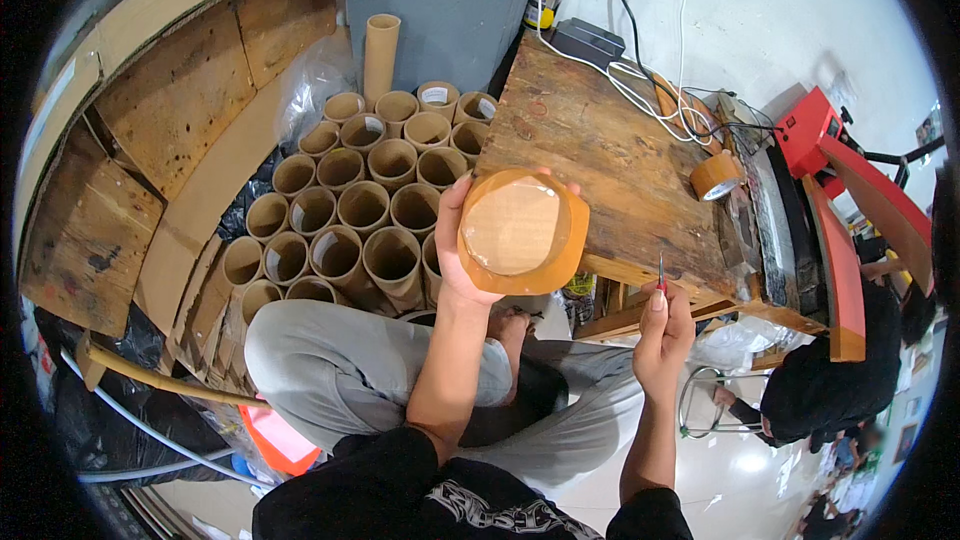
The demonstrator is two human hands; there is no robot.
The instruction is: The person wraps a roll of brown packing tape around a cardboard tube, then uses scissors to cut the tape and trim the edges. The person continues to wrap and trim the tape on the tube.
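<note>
My left hand point(456, 251) grips a round piece point(517, 226), perhaps a cardboard tube seen end-on. Shiny brown tape with an angular outer edge rings its pale, flat face. Part of the hand is hidden behind it. Held upright in my right hand point(664, 334) is a small tool point(661, 275) with a thin metal tip and a red part. It may be a craft knife, but I cannot tell. The tool is apart from the taped piece, near the front edge of the wooden table point(600, 142).
Several cardboard tubes point(392, 253) stand upright at left, one taller tube point(382, 52) behind them. On the table are a brown tape roll point(716, 176), a black box point(588, 42) and cables. A red device point(810, 131) stands at right. Another person point(817, 390) sits beyond.
</note>
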